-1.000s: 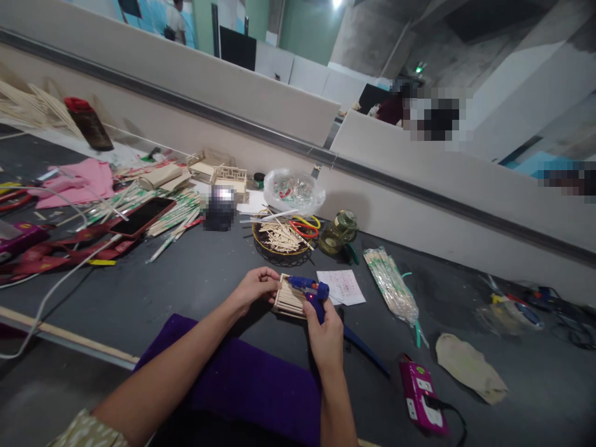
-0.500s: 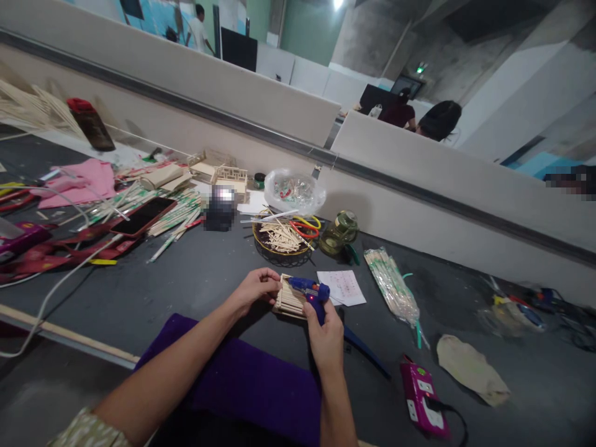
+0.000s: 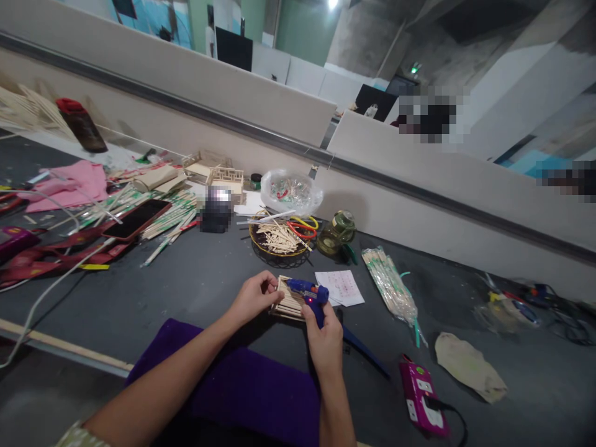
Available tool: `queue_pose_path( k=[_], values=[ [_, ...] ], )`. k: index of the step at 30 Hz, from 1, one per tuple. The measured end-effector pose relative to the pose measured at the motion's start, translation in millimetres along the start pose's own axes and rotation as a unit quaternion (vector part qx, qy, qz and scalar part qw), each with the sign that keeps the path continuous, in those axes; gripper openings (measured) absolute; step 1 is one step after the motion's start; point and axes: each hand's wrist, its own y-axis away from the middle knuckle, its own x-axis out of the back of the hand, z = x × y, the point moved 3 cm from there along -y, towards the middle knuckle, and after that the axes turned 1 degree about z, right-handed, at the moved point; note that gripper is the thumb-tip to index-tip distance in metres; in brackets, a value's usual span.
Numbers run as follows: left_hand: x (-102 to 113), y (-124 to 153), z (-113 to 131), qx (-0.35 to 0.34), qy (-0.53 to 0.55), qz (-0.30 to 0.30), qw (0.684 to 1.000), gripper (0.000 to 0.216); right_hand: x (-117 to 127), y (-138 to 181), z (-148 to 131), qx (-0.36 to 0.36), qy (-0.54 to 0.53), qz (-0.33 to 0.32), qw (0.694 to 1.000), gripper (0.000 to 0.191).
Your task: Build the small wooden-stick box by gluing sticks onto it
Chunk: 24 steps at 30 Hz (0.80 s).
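My right hand [image 3: 325, 338] is wrapped round the grip of a blue hot glue gun [image 3: 309, 292], which has a small red light lit. The gun's nozzle points left, over the upper edge of a small panel of pale wooden sticks [image 3: 289, 305]. With thumb and fingers closed, my left hand [image 3: 256, 299] grips the panel's left end. Part of the panel's right side is hidden behind the gun and my right hand. Beyond them stands a round basket [image 3: 255, 243] of short cut sticks. A printed paper sheet [image 3: 347, 287] lies just right of the gun.
Right of the paper lie a plastic pack of sticks [image 3: 390, 285], a cloth [image 3: 470, 367] and a purple power strip [image 3: 423, 397]. A green glass jar [image 3: 336, 234] stands near the partition. On the left are a phone [image 3: 137, 219], wrapped sticks and a white cable [image 3: 51, 295].
The view has shifted slightly. Both hands keep their hold, with the glue gun's nozzle still at the panel's upper edge. A person in the background has moved mostly out of sight.
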Motion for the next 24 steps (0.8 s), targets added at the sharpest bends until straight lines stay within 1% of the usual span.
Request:
queue_pose_path(
  k=[9, 17, 24],
  values=[
    [-2.1, -1.4, -1.0, 0.020, 0.044, -0.013, 0.999, 0.025, -0.4, 0.5, 1.0, -0.011, -0.007, 0.000, 1.000, 0.054],
    [-3.9, -2.1, -0.9, 0.072, 0.128, -0.018, 0.989, 0.031, -0.7, 0.7, -0.3, -0.015, -0.004, -0.004, 1.000, 0.053],
    [-5.3, -1.6, 1.0, 0.109, 0.162, -0.024, 0.981, 0.033, -0.8, -0.2, -3.5, -0.015, -0.003, -0.004, 1.000, 0.052]
  ],
)
